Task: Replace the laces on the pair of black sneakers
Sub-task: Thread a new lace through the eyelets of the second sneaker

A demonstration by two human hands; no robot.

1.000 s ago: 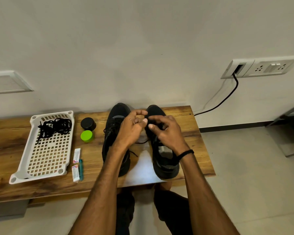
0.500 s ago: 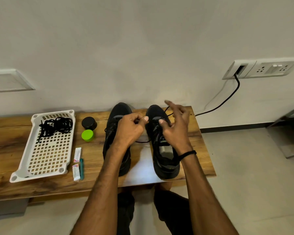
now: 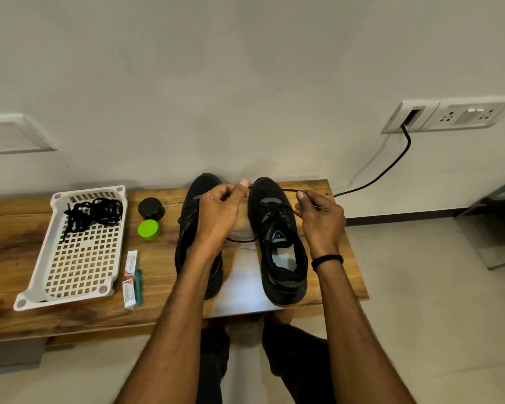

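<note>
Forearms fill the bottom of my feed, both reaching out to the right sneaker (image 3: 283,258), which stands heel toward me on the bench (image 3: 344,266), mouth open and tongue showing. Its twin, the left sneaker (image 3: 206,183), stands just left of it, mostly hidden under my view of the left arm; I take it the pair is kept together so both hands can reach.

Over the front half of the right sneaker, the left hand (image 3: 219,211) has its fingers curled in, thumb and forefinger pinched on the lace (image 3: 289,191). The right hand (image 3: 321,220), at the shoe's right flank, pinches the same black cord between thumb and curled fingers. The cord runs taut across the toe between the two pinches, and another strand trails back to the eyelets. I judge the hands are spread to draw slack through, though whether this lace is going in or coming out I cannot tell.

Well left of the right sneaker lies a white tray (image 3: 79,297) holding tangled spare laces (image 3: 92,214), clear of the work yet reachable. Between tray and shoes sit a black jar (image 3: 151,209), a green jar (image 3: 148,229) and two sachets (image 3: 131,262).
</note>
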